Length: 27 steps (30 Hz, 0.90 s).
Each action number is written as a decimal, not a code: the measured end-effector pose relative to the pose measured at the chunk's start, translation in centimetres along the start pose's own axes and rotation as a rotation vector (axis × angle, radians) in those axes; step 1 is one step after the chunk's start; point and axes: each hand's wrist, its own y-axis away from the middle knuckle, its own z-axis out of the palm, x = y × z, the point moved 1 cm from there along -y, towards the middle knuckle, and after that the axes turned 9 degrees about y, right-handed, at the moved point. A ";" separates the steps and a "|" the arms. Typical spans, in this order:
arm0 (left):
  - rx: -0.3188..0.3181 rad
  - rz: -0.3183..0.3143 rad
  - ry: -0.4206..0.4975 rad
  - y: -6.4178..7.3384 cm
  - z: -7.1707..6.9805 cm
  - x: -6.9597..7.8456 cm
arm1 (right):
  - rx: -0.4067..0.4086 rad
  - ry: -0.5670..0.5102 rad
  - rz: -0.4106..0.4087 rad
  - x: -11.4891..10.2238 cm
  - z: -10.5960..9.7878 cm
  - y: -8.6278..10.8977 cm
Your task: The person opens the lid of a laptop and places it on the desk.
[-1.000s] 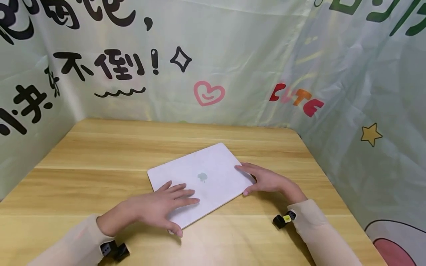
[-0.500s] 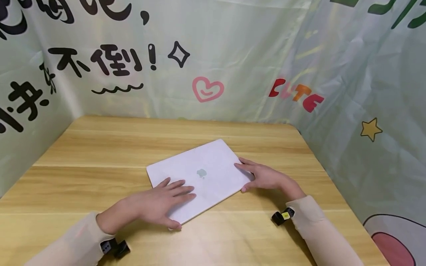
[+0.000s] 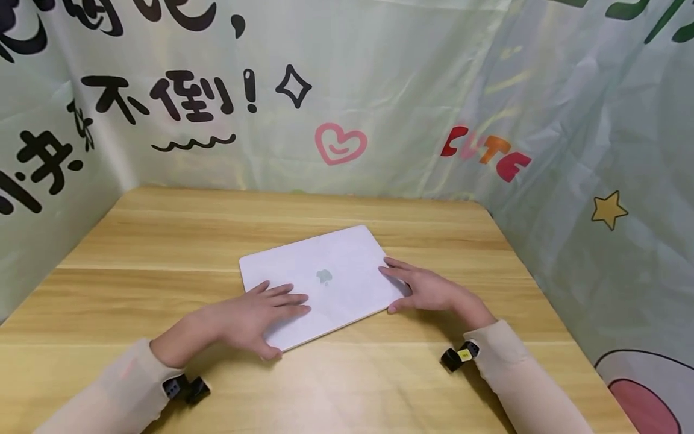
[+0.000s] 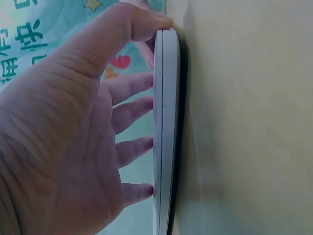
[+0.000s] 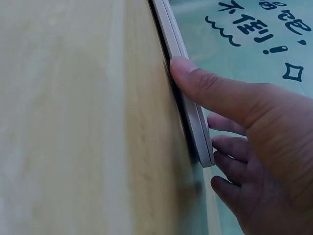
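Observation:
A closed silver laptop [image 3: 336,301] with an apple logo lies askew on the wooden table, its right end farther from me than its left. My left hand [image 3: 255,316] spreads over its near left corner, the straight fingers' tips touching the lid. The left wrist view has the left thumb at the corner of the laptop's thin edge [image 4: 167,122]. Around the near right corner, my right hand [image 3: 431,289] holds the laptop, fingers over the right side and thumb on the front edge. In the right wrist view, the right thumb [image 5: 195,78] presses against that edge.
The table [image 3: 179,232] reaches back to a pale green printed curtain [image 3: 401,90], which encloses the rear and both sides. Black wrist cameras hang beneath the left cuff [image 3: 187,389] and the right cuff [image 3: 459,355].
The laptop has turned slightly clockwise as seen from above. Its left end has moved away from me with my left hand; the right hand has shifted only a little at its corner.

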 end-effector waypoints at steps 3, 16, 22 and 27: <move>0.002 -0.008 0.020 0.1 -0.3 -0.6 | 0.014 0.015 -0.022 -0.2 0.0 0.0; 0.027 -0.034 0.063 0.4 -1.2 -3.1 | 0.046 0.054 -0.055 -0.4 0.0 -0.1; 0.054 -0.057 0.059 0.7 -1.3 -4.1 | 0.058 0.105 -0.043 -0.8 0.2 -0.2; 0.084 -0.099 0.041 0.9 -1.4 -5.1 | 0.111 0.170 -0.098 -1.3 0.3 -0.5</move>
